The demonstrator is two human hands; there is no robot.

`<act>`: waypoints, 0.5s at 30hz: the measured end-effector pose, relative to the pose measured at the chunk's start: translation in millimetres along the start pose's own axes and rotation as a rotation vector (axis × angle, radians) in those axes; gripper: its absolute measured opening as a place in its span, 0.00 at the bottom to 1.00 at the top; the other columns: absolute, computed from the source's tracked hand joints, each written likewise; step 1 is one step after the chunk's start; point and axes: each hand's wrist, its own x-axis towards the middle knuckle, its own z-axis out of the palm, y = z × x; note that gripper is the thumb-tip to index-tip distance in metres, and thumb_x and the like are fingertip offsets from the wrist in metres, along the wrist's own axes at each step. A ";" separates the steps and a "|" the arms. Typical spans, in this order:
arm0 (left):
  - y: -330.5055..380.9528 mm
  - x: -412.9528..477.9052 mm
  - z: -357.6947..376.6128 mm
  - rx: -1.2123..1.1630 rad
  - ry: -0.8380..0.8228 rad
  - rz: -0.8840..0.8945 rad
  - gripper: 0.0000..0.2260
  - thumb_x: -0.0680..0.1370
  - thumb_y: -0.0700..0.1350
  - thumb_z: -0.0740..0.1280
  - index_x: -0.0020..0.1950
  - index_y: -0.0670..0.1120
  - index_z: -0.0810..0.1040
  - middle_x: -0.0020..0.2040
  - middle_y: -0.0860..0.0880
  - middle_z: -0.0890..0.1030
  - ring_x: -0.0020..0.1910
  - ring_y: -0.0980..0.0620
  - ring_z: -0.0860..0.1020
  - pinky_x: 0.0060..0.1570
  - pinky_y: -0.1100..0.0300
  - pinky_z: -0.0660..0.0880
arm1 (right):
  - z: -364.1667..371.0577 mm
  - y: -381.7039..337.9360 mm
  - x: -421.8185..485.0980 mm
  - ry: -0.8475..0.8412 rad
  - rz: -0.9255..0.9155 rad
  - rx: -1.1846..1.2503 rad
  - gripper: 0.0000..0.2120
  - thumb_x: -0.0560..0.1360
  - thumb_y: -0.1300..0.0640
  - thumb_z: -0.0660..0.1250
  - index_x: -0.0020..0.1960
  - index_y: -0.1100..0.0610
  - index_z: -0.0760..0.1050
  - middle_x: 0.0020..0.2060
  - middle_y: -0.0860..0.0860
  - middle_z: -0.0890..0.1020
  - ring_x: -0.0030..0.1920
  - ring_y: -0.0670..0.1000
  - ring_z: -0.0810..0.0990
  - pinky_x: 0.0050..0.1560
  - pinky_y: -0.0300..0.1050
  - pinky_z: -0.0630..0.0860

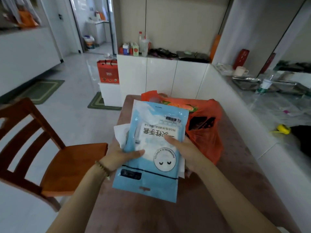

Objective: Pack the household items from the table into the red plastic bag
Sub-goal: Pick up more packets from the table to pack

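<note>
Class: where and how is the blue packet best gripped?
Grip the blue packet by its long edges at mid-length, left hand and right hand from either side. It is flat and long; an end grip may let it droop.

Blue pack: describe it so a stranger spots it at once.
Above the brown table, before the red plastic bag, the left hand and right hand hold a stack. The blue pack lies on top: a sleepy-face logo, white packs beneath.

Dining and kitchen area of a home: a wooden chair beside a table, glossy white floor tiles with green mats, white cabinets topped with bottles, and a counter holding a mug and metal trays.
</note>
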 end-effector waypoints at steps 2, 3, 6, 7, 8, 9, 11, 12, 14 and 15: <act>12.3 11.1 6.8 -0.034 0.054 0.062 0.28 0.59 0.46 0.78 0.57 0.47 0.76 0.44 0.45 0.86 0.41 0.44 0.84 0.35 0.53 0.81 | -19.5 -8.5 12.0 0.025 -0.084 -0.084 0.17 0.68 0.43 0.70 0.55 0.47 0.77 0.54 0.48 0.84 0.53 0.46 0.83 0.52 0.42 0.79; 17.3 16.3 8.1 -0.033 0.086 0.093 0.27 0.59 0.46 0.77 0.56 0.47 0.76 0.42 0.46 0.86 0.39 0.45 0.85 0.34 0.55 0.80 | -32.1 -9.6 18.8 0.102 -0.136 -0.186 0.12 0.73 0.44 0.66 0.54 0.47 0.77 0.53 0.47 0.84 0.52 0.45 0.82 0.50 0.36 0.77; 27.0 28.4 9.6 -0.021 0.144 0.133 0.20 0.63 0.42 0.76 0.52 0.48 0.76 0.38 0.46 0.86 0.33 0.47 0.84 0.29 0.58 0.79 | -73.1 -8.6 40.7 0.346 -0.296 -0.470 0.08 0.80 0.49 0.58 0.50 0.48 0.76 0.46 0.41 0.80 0.55 0.48 0.78 0.47 0.23 0.70; 28.4 32.7 9.5 -0.011 0.158 0.139 0.18 0.64 0.41 0.76 0.51 0.48 0.76 0.38 0.45 0.85 0.32 0.48 0.84 0.27 0.59 0.79 | -84.8 -8.8 48.8 0.371 -0.285 -0.563 0.11 0.80 0.47 0.56 0.51 0.49 0.76 0.47 0.42 0.80 0.58 0.50 0.77 0.52 0.26 0.69; 29.9 36.5 9.8 -0.002 0.171 0.143 0.18 0.65 0.39 0.75 0.51 0.47 0.76 0.40 0.43 0.85 0.32 0.48 0.84 0.27 0.59 0.79 | -94.1 -8.8 58.1 0.372 -0.220 -0.674 0.16 0.80 0.43 0.53 0.56 0.50 0.76 0.50 0.45 0.81 0.61 0.52 0.76 0.58 0.34 0.69; 31.3 40.5 10.1 0.012 0.177 0.141 0.18 0.66 0.39 0.75 0.52 0.47 0.75 0.41 0.42 0.85 0.32 0.47 0.84 0.27 0.59 0.79 | -100.8 -9.4 67.1 0.358 -0.116 -0.793 0.21 0.80 0.40 0.50 0.60 0.50 0.74 0.55 0.49 0.80 0.63 0.54 0.74 0.63 0.43 0.67; 33.5 48.3 10.4 0.046 0.178 0.123 0.20 0.66 0.39 0.75 0.55 0.47 0.74 0.46 0.40 0.83 0.35 0.46 0.83 0.28 0.58 0.79 | -103.8 -12.4 82.1 0.314 0.073 -0.907 0.28 0.79 0.36 0.46 0.63 0.53 0.71 0.59 0.55 0.79 0.64 0.58 0.74 0.66 0.51 0.66; 34.0 52.2 9.7 0.061 0.174 0.111 0.22 0.67 0.39 0.75 0.57 0.46 0.73 0.48 0.39 0.82 0.38 0.44 0.83 0.29 0.57 0.79 | -102.1 -13.5 87.9 0.282 0.129 -0.878 0.30 0.78 0.35 0.46 0.62 0.56 0.73 0.57 0.57 0.80 0.61 0.58 0.77 0.65 0.51 0.68; 33.9 59.9 7.5 0.083 0.164 0.093 0.26 0.65 0.41 0.76 0.60 0.46 0.73 0.51 0.38 0.82 0.43 0.41 0.82 0.33 0.54 0.80 | -99.7 -16.6 94.6 0.194 0.236 -0.694 0.34 0.77 0.34 0.49 0.58 0.62 0.77 0.49 0.59 0.83 0.51 0.56 0.81 0.54 0.46 0.72; 33.3 63.9 5.6 0.099 0.161 0.089 0.28 0.63 0.42 0.77 0.61 0.46 0.73 0.51 0.38 0.82 0.45 0.39 0.82 0.36 0.51 0.81 | -100.9 -18.9 94.0 0.139 0.293 -0.553 0.34 0.77 0.34 0.52 0.57 0.63 0.77 0.43 0.57 0.83 0.43 0.53 0.81 0.48 0.44 0.73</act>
